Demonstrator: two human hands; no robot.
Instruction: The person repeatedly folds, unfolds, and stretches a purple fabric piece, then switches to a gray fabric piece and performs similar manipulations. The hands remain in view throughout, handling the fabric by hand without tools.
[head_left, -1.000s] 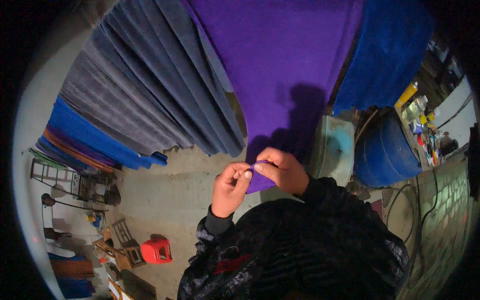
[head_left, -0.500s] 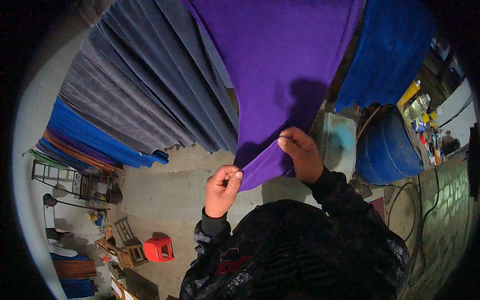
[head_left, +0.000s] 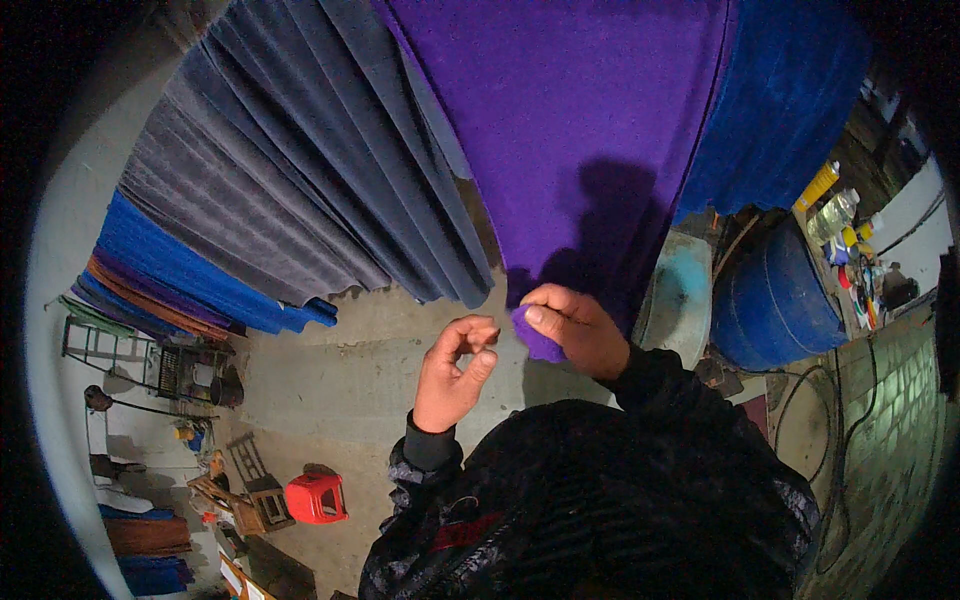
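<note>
A long purple cloth (head_left: 560, 130) hangs in front of me and narrows toward its lower end. My right hand (head_left: 582, 328) pinches that end between thumb and fingers, with a small bunched corner sticking out to the left. Just left of it, my left hand (head_left: 452, 375) is off the cloth, its thumb and curled fingers apart with nothing between them. Shadows of my head and hands fall on the purple fabric.
Grey cloths (head_left: 300, 150) hang at the left and a blue cloth (head_left: 770, 110) at the right. A blue barrel (head_left: 775, 295) stands right, beside a shelf of bottles (head_left: 835, 215). On the floor at left are a red stool (head_left: 317, 498) and a wooden chair (head_left: 262, 495).
My left hand has let go of the purple cloth's edge. My right hand has moved left and down a little, and the stretched edge is now bunched in it.
</note>
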